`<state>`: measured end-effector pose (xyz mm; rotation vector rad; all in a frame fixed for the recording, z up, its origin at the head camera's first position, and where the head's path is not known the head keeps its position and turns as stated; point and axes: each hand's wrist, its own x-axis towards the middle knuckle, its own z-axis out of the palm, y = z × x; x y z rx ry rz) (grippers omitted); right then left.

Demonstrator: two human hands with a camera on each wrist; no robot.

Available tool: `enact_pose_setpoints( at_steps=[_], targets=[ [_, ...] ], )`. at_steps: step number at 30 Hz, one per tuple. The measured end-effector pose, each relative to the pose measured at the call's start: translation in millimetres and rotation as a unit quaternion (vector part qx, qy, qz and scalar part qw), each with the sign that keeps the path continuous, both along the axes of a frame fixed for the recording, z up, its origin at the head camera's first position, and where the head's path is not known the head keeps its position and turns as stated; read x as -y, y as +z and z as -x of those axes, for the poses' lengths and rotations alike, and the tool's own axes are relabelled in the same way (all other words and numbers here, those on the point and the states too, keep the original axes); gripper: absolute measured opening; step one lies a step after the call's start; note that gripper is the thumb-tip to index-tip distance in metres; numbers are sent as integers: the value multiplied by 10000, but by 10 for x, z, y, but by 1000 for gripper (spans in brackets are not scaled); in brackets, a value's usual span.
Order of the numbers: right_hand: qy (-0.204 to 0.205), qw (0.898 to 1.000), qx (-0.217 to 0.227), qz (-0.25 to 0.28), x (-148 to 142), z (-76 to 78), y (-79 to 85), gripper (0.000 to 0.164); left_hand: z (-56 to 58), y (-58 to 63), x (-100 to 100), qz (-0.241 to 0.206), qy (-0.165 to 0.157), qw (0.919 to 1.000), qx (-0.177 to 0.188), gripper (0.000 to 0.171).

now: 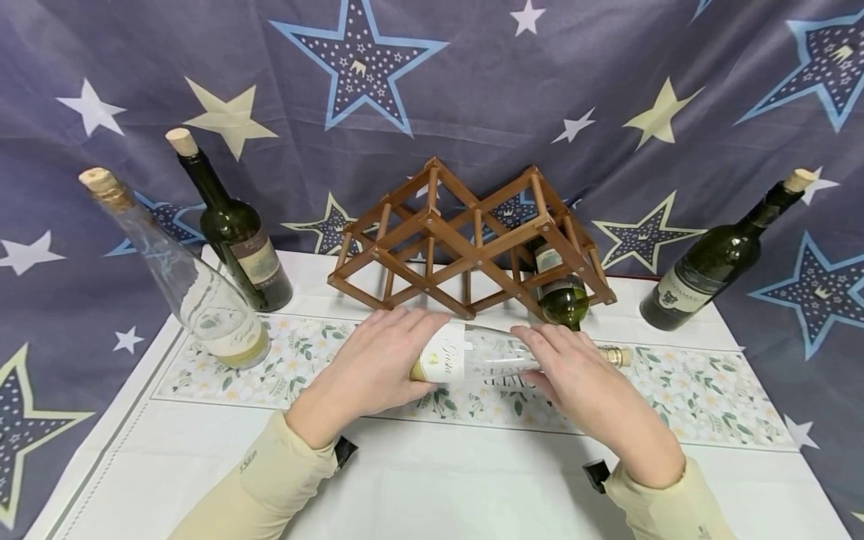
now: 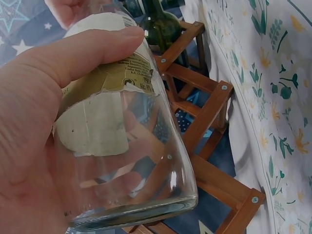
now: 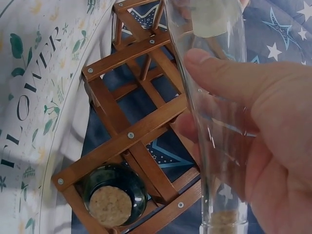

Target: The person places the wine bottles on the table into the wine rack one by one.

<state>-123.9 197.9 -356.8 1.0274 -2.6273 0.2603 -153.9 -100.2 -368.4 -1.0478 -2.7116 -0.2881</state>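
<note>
A clear glass wine bottle (image 1: 496, 349) with a cream-and-gold label lies sideways across both hands, held above the table in front of the rack. Its cork (image 1: 624, 356) points right. My left hand (image 1: 385, 360) grips the base end, thumb over the torn back label (image 2: 92, 122) in the left wrist view. Around the neck end curls my right hand (image 1: 587, 375), the thumb along the glass. Just behind stands a brown wooden wine rack (image 1: 479, 262). One dark green bottle (image 1: 565, 300) lies in its right lower slot; its cork (image 3: 110, 205) faces outward in the right wrist view.
To the left, a corked clear bottle (image 1: 209, 300) and a corked green bottle (image 1: 246, 251) stand upright. Another green bottle (image 1: 709, 270) stands at the right. A floral runner (image 1: 695, 390) crosses the white table (image 1: 432, 480). Behind hangs a star-patterned cloth (image 1: 472, 97).
</note>
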Motion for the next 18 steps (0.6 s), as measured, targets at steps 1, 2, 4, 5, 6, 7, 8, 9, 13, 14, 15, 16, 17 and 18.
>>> enact_pose_setpoints(
  at_steps=[1, 2, 4, 5, 6, 7, 8, 9, 13, 14, 15, 16, 17, 18],
  targets=[
    [-6, 10000, 4, -16, -2, -2, 2, 61, 0, 0, -1, 1, 5, 10000, -10, 90],
    [-17, 10000, 12, -33, -4, -4, 3, 60, 0, 0, -2, 5, 18, 10000, -14, 90],
    [-23, 10000, 22, -51, -9, -4, 5, 60, -2, 2, -4, 22, 47, 10000, -6, 90],
    [-32, 10000, 27, -65, -10, -5, 6, 60, -4, 4, -4, 33, 59, 10000, -5, 90],
    [-28, 10000, 27, -63, -14, -4, 5, 61, -4, 6, -5, 35, 72, 10000, -2, 90],
    [-28, 10000, 36, -58, -17, -3, 4, 61, -5, 7, -6, 40, 85, 10000, -4, 90],
    [-29, 10000, 47, -49, -22, -2, 5, 61, -6, 8, -7, 43, 98, 9999, -6, 91],
    [-30, 10000, 61, -41, -25, -1, 5, 62, -6, 8, -7, 41, 102, 9999, -11, 91],
    [-81, 9998, 151, -52, -43, -8, 11, 62, -2, 8, -8, -7, 115, 9999, -46, 91],
    [-93, 9998, 168, -47, -49, -9, 11, 62, -1, 9, -8, -9, 117, 9999, -54, 91],
    [-96, 9998, 179, -42, -54, -11, 11, 62, -1, 11, -8, -20, 117, 9999, -56, 92],
    [-98, 9998, 185, -29, -60, -13, 10, 62, -2, 16, -9, -17, 120, 9999, -57, 92],
    [-104, 9998, 187, -12, -66, -13, 8, 62, -3, 21, -9, -9, 121, 9999, -60, 92],
    [-113, 9997, 201, -1, -74, -15, 8, 62, -4, 28, -9, -2, 122, 9999, -63, 93]
  ],
)
